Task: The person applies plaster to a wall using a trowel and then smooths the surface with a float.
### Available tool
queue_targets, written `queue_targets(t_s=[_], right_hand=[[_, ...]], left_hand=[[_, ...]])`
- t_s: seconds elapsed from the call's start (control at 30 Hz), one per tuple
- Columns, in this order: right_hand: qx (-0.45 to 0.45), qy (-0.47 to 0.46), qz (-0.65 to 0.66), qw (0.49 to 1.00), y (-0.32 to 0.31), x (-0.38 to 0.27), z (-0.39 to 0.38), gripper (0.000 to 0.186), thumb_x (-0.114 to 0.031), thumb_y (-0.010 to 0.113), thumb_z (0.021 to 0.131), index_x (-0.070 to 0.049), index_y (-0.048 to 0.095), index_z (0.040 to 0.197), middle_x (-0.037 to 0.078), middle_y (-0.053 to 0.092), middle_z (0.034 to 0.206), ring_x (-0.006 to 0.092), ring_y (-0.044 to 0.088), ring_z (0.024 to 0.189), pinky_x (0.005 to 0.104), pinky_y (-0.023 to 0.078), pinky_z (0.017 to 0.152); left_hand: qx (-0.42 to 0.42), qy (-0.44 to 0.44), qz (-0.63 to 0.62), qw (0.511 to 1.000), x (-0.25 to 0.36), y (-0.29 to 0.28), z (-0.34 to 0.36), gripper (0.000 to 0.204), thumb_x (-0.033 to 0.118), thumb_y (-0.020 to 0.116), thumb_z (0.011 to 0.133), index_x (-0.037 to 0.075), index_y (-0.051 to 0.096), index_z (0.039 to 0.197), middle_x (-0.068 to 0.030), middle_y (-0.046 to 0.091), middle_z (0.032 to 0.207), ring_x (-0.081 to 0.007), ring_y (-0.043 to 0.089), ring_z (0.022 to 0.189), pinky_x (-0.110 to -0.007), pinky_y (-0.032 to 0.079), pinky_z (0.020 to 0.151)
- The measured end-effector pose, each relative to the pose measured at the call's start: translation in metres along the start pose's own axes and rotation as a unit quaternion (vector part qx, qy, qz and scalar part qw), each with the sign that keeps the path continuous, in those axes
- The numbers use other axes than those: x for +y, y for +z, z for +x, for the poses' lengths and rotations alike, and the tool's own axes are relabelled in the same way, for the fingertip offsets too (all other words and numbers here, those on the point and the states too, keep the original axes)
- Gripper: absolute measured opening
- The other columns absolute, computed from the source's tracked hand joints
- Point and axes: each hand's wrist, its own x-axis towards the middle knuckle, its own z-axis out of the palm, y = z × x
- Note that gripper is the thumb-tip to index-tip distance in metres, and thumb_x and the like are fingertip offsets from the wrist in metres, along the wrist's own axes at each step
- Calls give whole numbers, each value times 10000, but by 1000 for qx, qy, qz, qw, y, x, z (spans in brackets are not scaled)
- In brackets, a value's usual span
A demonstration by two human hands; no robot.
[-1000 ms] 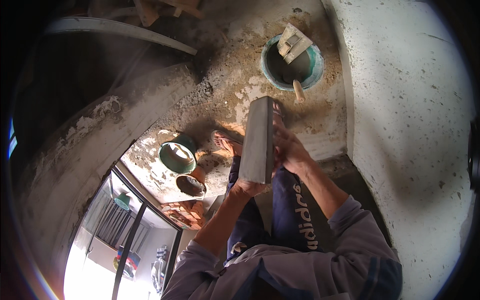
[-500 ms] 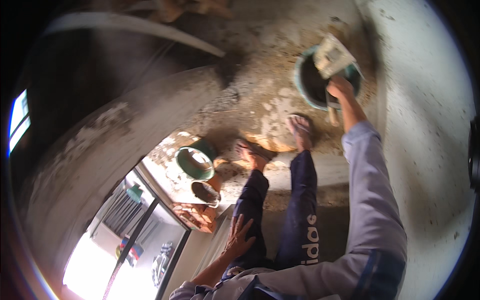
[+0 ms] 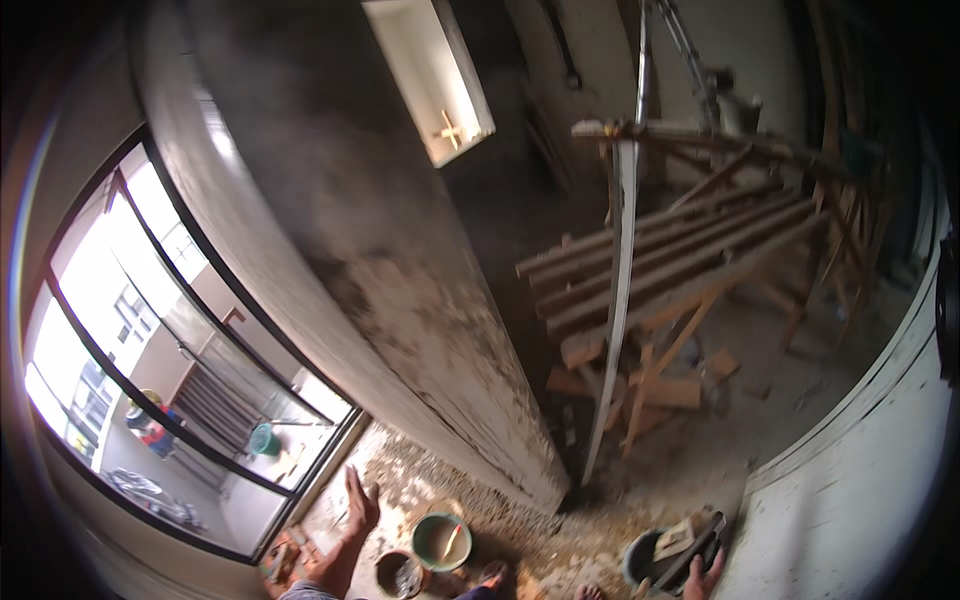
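Observation:
At the lower right, my right hand grips a dark, long, flat tool that looks like a plastering trowel. It is held over a dark green tub on the floor by the white wall. A pale rectangular piece shows at the tub, partly behind the tool. My left hand is raised at the lower left with its fingers stretched out, holding nothing. Beside it stand a green bucket with cloudy liquid and a small red-and-pale thing in it, and a brownish bucket.
A rough, part-plastered wall rises ahead. Beyond it are a wooden trestle, boards and a long pale upright strip. A black-framed window fills the left, with broken bricks below. White wall bounds the right.
The view has swung up from my legs and feet to the wall and room ahead. My left hand has left my thigh and risen forward. My right hand stays by the tub.

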Motion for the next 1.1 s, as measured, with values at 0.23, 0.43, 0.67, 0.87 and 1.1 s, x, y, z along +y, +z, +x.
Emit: queue_targets(t_s=[0.23,0.43,0.67,0.87,1.1], right_hand=[[127,-464,-311,819,54,-372,-20,612,-136,715,811,48,519,1361,220,659,1145,401,651,904,469,545,769],[105,-604,-86,785,119,-573,-54,576,-195,573,964,75,424,1450,273,559,1365,388,592,1224,420,471,1020],[42,-484,185,854,140,-735,-38,634,-369,550,982,-55,404,1513,186,407,1547,312,399,1419,383,308,1158],[43,-486,150,860,153,-783,-36,578,-395,500,973,-188,443,1509,161,447,1529,339,401,1414,498,351,1104],[20,-430,100,897,177,-698,-28,547,-299,518,987,-78,455,1484,187,450,1519,321,413,1412,405,357,1144]], left_hand=[[407,241,-155,867,199,-163,217,716,489,335,1055,22,191,1578,-239,139,1636,-399,115,1523,-545,116,1212],[371,373,-259,810,222,-156,271,780,616,229,1028,77,205,1591,-233,90,1649,-451,25,1521,-607,77,1198],[406,386,-228,796,238,-130,279,761,574,158,1032,32,324,1541,-258,208,1614,-484,108,1504,-624,64,1196],[402,388,-224,798,228,-138,277,744,559,155,1044,31,390,1512,-240,233,1610,-444,115,1516,-590,45,1210],[387,370,-220,815,227,-135,277,796,605,130,1028,32,362,1529,-211,250,1616,-379,125,1530,-567,26,1214]])
